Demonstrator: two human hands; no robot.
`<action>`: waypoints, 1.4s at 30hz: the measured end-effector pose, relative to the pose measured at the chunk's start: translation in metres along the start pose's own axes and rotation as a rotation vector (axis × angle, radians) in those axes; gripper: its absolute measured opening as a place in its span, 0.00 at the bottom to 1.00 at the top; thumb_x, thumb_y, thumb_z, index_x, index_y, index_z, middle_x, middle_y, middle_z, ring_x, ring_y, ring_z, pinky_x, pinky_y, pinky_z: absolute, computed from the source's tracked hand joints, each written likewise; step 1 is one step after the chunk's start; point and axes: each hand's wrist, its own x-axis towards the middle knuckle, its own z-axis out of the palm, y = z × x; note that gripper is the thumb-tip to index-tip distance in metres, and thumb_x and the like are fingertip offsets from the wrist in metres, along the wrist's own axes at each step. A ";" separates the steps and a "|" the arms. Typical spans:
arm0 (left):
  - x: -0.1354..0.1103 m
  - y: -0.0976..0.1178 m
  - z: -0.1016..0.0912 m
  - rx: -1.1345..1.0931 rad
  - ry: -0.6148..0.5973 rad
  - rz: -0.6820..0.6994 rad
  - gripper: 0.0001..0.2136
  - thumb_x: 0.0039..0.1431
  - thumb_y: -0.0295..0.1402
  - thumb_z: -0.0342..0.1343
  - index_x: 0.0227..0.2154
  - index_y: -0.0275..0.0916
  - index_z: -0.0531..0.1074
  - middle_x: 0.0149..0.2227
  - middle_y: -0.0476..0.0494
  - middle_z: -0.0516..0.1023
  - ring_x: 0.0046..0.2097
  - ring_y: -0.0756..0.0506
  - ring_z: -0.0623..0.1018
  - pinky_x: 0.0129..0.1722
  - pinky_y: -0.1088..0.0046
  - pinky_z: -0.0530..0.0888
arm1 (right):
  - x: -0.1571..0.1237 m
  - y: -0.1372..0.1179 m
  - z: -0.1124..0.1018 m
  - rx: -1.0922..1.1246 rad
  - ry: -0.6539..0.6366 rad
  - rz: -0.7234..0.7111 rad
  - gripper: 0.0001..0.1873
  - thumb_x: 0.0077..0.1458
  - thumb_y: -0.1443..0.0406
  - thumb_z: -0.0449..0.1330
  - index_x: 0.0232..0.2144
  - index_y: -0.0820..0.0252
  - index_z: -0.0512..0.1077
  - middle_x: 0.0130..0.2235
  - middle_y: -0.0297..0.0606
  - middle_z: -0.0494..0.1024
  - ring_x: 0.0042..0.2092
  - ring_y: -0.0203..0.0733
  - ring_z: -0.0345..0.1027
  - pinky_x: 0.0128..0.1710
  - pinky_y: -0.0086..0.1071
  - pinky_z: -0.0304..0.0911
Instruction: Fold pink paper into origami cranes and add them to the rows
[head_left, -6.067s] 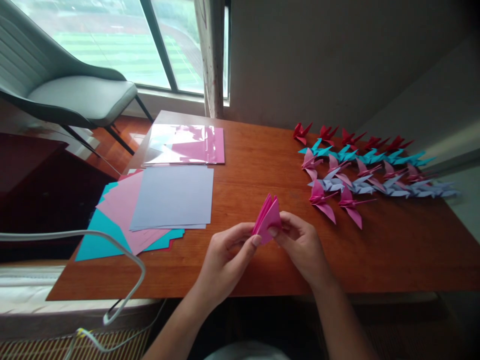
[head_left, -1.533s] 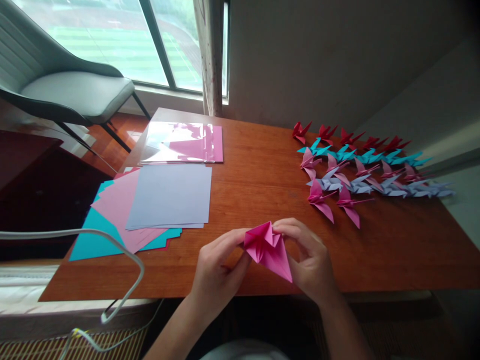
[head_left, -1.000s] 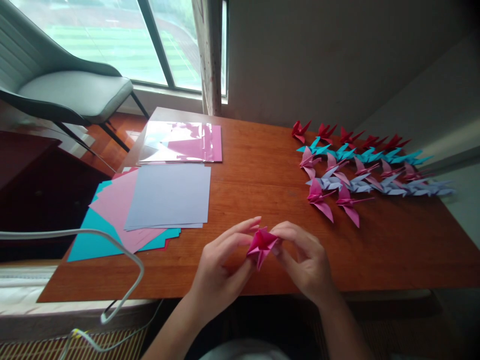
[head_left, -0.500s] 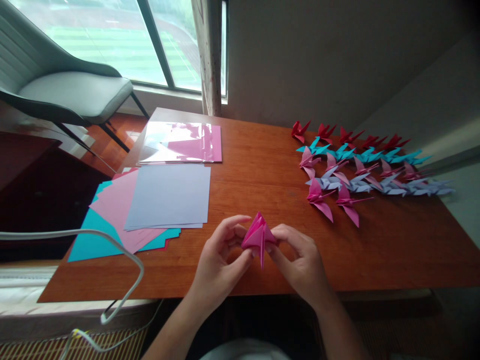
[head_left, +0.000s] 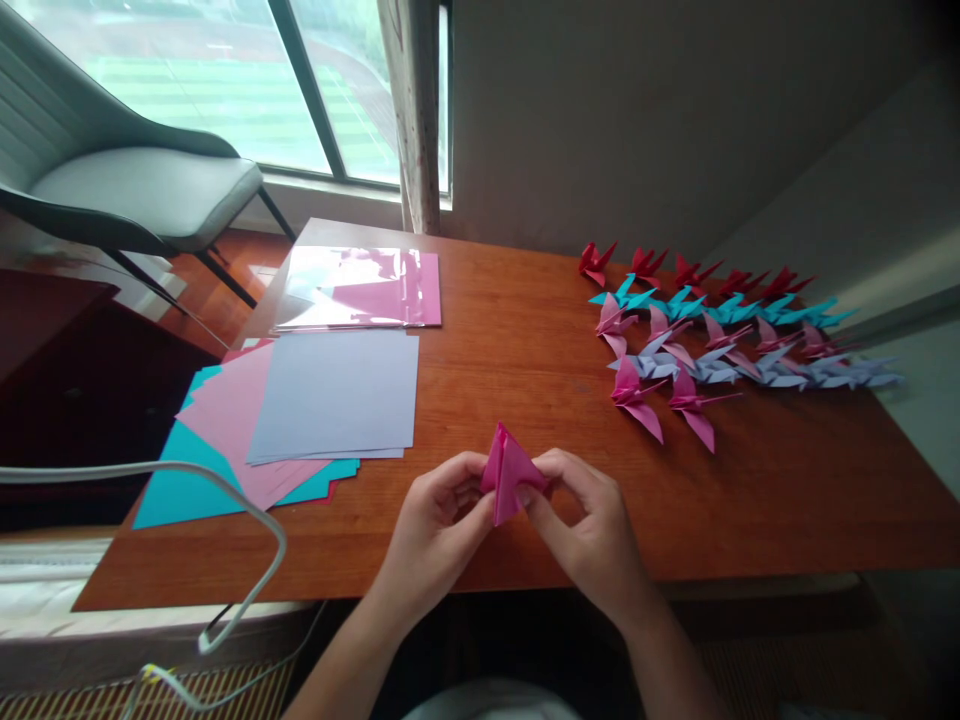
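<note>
Between my two hands, above the table near its front edge, is a piece of bright pink folded paper (head_left: 511, 472), pointed at the top and bottom. My left hand (head_left: 442, 510) pinches its left side between thumb and fingers. On the other side my right hand (head_left: 589, 515) grips it, the thumb pressed on the front face. The fingers behind the paper are partly hidden. Two finished paper cranes of the same bright pink, one of them this crane (head_left: 694, 405), rest on the table beyond my right hand.
Rows of red (head_left: 596, 262), turquoise (head_left: 682, 302), light pink (head_left: 615, 322) and lavender cranes (head_left: 716, 368) stand at the right. Lavender sheets (head_left: 337, 395) overlap pink and turquoise sheets (head_left: 187, 470) at left, below a clear paper packet (head_left: 352, 288). A white cable (head_left: 270, 525) crosses the left front.
The folded pink paper has turned in my hands: its projecting lower point gave way to a broad flat face. My right thumb has moved up onto that face. The view shifted slightly.
</note>
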 end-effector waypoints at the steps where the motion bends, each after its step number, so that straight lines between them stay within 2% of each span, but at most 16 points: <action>1: 0.000 0.000 0.000 0.011 0.020 0.006 0.07 0.59 0.33 0.65 0.37 0.36 0.77 0.35 0.43 0.82 0.38 0.46 0.81 0.38 0.75 0.76 | 0.000 -0.001 0.000 -0.003 -0.005 -0.002 0.05 0.63 0.63 0.59 0.34 0.57 0.74 0.32 0.34 0.76 0.33 0.39 0.69 0.35 0.33 0.64; 3: 0.001 0.000 0.002 0.039 0.066 0.026 0.07 0.57 0.33 0.66 0.36 0.36 0.77 0.35 0.44 0.82 0.37 0.46 0.81 0.38 0.74 0.77 | -0.002 -0.003 0.002 -0.028 -0.002 -0.003 0.07 0.60 0.61 0.62 0.38 0.57 0.74 0.34 0.36 0.77 0.34 0.40 0.70 0.36 0.33 0.66; 7: 0.001 -0.003 0.003 0.087 0.105 0.066 0.06 0.58 0.30 0.65 0.37 0.37 0.76 0.37 0.44 0.82 0.38 0.45 0.81 0.38 0.74 0.77 | -0.006 -0.005 0.005 -0.141 0.066 0.012 0.23 0.51 0.58 0.71 0.47 0.57 0.71 0.41 0.39 0.78 0.36 0.42 0.71 0.35 0.33 0.69; 9: 0.001 -0.003 0.003 0.084 0.106 0.067 0.05 0.58 0.30 0.64 0.37 0.37 0.77 0.37 0.44 0.82 0.39 0.45 0.81 0.39 0.74 0.77 | -0.007 -0.006 0.003 -0.143 0.042 0.019 0.21 0.53 0.59 0.69 0.48 0.57 0.71 0.41 0.39 0.79 0.37 0.42 0.72 0.36 0.33 0.70; 13: 0.002 -0.001 0.000 0.046 0.072 0.029 0.05 0.59 0.31 0.64 0.38 0.36 0.77 0.37 0.44 0.82 0.39 0.46 0.81 0.41 0.74 0.77 | -0.004 -0.005 -0.004 -0.052 -0.034 -0.010 0.09 0.63 0.65 0.58 0.45 0.55 0.75 0.38 0.37 0.79 0.38 0.41 0.74 0.39 0.33 0.70; 15: 0.002 0.000 -0.002 0.045 0.034 0.016 0.06 0.60 0.31 0.63 0.39 0.36 0.77 0.37 0.43 0.82 0.39 0.47 0.80 0.41 0.75 0.76 | -0.001 -0.003 -0.006 -0.035 -0.024 -0.031 0.10 0.64 0.67 0.56 0.42 0.55 0.76 0.35 0.37 0.79 0.37 0.41 0.73 0.37 0.33 0.69; 19: 0.001 0.000 -0.002 0.059 0.015 0.004 0.08 0.61 0.34 0.63 0.41 0.36 0.77 0.38 0.43 0.81 0.39 0.46 0.80 0.40 0.74 0.76 | 0.001 -0.001 -0.007 -0.034 -0.015 -0.061 0.09 0.63 0.68 0.56 0.37 0.56 0.77 0.31 0.35 0.78 0.33 0.40 0.70 0.34 0.33 0.66; 22: 0.001 0.000 -0.001 0.094 0.016 0.029 0.07 0.61 0.35 0.63 0.38 0.36 0.77 0.36 0.43 0.80 0.37 0.46 0.78 0.38 0.74 0.75 | 0.001 0.000 -0.007 -0.040 -0.042 -0.037 0.06 0.62 0.67 0.59 0.34 0.57 0.76 0.29 0.34 0.76 0.32 0.39 0.69 0.34 0.33 0.64; 25: 0.002 0.001 0.000 0.262 0.004 0.097 0.06 0.63 0.34 0.60 0.35 0.37 0.78 0.32 0.44 0.79 0.33 0.47 0.76 0.34 0.75 0.73 | 0.001 0.002 -0.010 -0.015 -0.055 -0.014 0.01 0.60 0.66 0.63 0.35 0.56 0.76 0.32 0.35 0.77 0.34 0.40 0.69 0.36 0.33 0.64; 27: 0.002 0.003 0.002 0.434 -0.010 0.168 0.06 0.63 0.32 0.59 0.32 0.37 0.78 0.29 0.45 0.77 0.31 0.49 0.74 0.31 0.76 0.70 | 0.002 0.003 -0.012 0.035 -0.042 -0.031 0.04 0.59 0.67 0.65 0.38 0.56 0.75 0.35 0.35 0.78 0.36 0.40 0.69 0.37 0.33 0.65; 30: 0.002 0.006 0.004 0.587 -0.029 0.257 0.07 0.64 0.30 0.58 0.29 0.37 0.77 0.27 0.46 0.76 0.29 0.49 0.73 0.30 0.76 0.68 | 0.003 0.004 -0.014 0.110 -0.025 -0.079 0.05 0.59 0.69 0.65 0.38 0.55 0.76 0.35 0.35 0.77 0.36 0.39 0.70 0.38 0.33 0.66; 42: 0.000 0.008 0.007 0.589 -0.049 0.307 0.05 0.64 0.28 0.58 0.31 0.37 0.77 0.29 0.45 0.78 0.31 0.49 0.76 0.33 0.77 0.71 | 0.004 0.004 -0.017 0.241 -0.014 -0.092 0.09 0.57 0.74 0.64 0.36 0.55 0.77 0.35 0.34 0.76 0.37 0.39 0.71 0.39 0.33 0.66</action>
